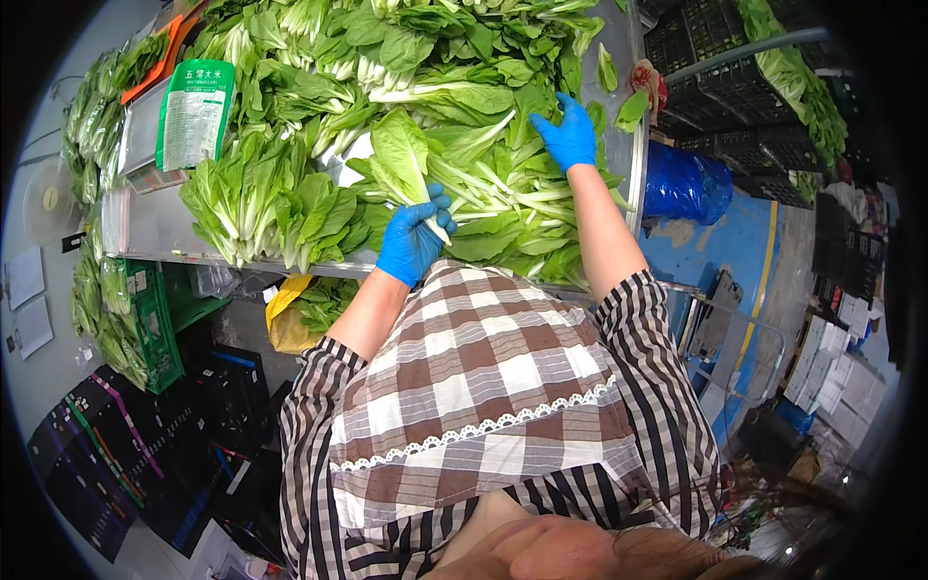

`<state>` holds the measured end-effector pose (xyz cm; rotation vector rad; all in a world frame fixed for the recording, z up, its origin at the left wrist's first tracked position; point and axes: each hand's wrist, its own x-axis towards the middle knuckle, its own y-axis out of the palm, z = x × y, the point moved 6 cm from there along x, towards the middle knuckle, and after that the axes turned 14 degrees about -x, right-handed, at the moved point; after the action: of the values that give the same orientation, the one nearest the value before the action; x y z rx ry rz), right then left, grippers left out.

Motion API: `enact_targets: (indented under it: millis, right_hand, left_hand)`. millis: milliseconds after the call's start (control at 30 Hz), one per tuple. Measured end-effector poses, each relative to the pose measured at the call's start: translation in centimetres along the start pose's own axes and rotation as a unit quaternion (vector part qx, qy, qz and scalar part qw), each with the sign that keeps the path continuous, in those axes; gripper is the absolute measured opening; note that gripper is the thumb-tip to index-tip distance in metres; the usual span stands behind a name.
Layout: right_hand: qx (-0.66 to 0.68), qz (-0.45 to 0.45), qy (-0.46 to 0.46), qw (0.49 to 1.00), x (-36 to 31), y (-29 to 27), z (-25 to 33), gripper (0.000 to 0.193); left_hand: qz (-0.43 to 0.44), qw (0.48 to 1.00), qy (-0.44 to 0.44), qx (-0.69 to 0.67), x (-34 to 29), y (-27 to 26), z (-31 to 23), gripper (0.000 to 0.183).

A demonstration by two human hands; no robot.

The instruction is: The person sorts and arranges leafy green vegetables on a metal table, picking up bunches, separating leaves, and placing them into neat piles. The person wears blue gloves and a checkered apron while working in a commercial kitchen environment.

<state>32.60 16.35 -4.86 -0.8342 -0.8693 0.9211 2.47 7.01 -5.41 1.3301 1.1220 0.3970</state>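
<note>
My left hand (411, 242), in a blue glove, is closed around the pale stalk of a leafy green (399, 155) at the near side of the table. Its broad leaf points up and away from me. My right hand (568, 140), gloved the same way, is over the right part of the loose greens (493, 184), thumb and fingers apart, nothing held. Whether its fingertips touch the leaves, I cannot tell. Left of my left hand, a bunch of greens (261, 208) lies with its white stalks toward me. A bigger heap of greens (387, 48) covers the far side.
A green-and-white printed bag (196, 114) stands at the table's left. The metal table edge (633, 174) runs along the right, with a blue plastic-lined container (686, 184) beyond it. Black crates (715, 87) are stacked further right. A green crate (155, 324) and yellow bag (288, 314) sit lower left.
</note>
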Motion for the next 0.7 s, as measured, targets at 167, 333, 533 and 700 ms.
enact_targets:
  millis: [167, 333, 533, 700]
  right_hand:
    - [0.089, 0.168, 0.01, 0.982, -0.2, 1.3, -0.7, 0.05]
    - [0.151, 0.235, -0.039, 0.959, -4.5, -0.8, -1.7, 0.043]
    - [0.08, 0.295, -0.268, 0.913, -8.4, -4.2, 4.2, 0.037]
    - [0.12, 0.225, -0.132, 0.958, -3.4, -4.8, 6.1, 0.037]
  left_hand:
    - [-0.041, 0.998, 0.011, 0.035, 0.1, -0.4, 0.0, 0.033]
    - [-0.098, 0.993, 0.031, 0.063, 0.1, -1.3, -0.2, 0.028]
    - [-0.118, 0.989, 0.021, 0.084, 0.9, -1.1, 0.3, 0.026]
    - [-0.112, 0.991, 0.056, 0.054, 1.2, -1.5, -0.3, 0.027]
